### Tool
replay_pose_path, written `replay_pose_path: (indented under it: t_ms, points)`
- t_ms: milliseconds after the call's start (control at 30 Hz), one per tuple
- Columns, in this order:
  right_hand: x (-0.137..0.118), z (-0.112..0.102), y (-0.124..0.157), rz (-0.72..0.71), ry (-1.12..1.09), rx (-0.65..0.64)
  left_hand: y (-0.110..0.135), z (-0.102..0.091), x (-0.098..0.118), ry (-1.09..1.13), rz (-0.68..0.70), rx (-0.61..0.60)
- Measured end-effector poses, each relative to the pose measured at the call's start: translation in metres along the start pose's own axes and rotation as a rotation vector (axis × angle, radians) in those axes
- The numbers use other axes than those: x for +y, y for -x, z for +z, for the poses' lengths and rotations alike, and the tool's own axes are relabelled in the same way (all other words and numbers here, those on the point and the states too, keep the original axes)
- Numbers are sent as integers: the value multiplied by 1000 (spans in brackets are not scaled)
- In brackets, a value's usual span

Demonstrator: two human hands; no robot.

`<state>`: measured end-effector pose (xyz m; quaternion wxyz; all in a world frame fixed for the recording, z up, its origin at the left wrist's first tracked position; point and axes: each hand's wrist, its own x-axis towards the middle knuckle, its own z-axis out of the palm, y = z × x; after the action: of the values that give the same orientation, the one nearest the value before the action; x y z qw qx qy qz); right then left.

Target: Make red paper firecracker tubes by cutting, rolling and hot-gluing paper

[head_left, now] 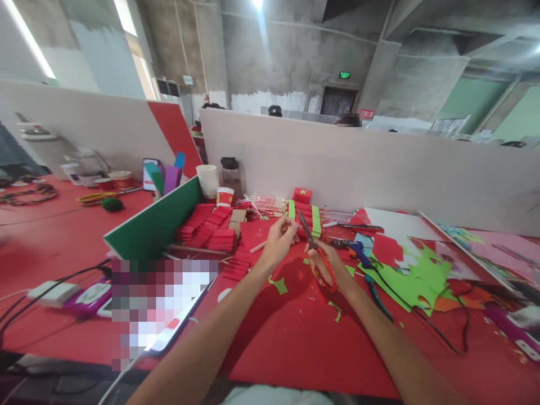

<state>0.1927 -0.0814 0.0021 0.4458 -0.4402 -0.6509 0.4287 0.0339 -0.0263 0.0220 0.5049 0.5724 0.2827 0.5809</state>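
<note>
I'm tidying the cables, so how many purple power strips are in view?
2. The left strip lies beside a white adapter; the right strip is at the right edge, partly cut off. Others may be hidden.

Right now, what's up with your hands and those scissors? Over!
Right hand gripping scissors. Left hand pinched beside them, contents unclear. Green scraps and glue gun on the table nearby.

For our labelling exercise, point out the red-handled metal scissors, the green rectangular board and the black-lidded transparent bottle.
Red-handled metal scissors (311, 241): head view, blades near the handles.
Green rectangular board (156, 224): head view, broad face.
Black-lidded transparent bottle (232, 178): head view, body.
</note>
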Motion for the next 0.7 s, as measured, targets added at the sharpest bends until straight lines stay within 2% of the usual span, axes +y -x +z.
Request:
replay_pose_path:
  t_ms: [367, 533, 700]
  points:
    - [-4, -10, -13, -121, -116, 329, 4, 5, -1, -204, -79, -202]
    - [1, -14, -15, -123, -171, 326, 8, 5, 3, -272, -110, -294]
    - [1, -13, -13, -114, -202, 320, 8, 4, 3, -310, -114, -305]
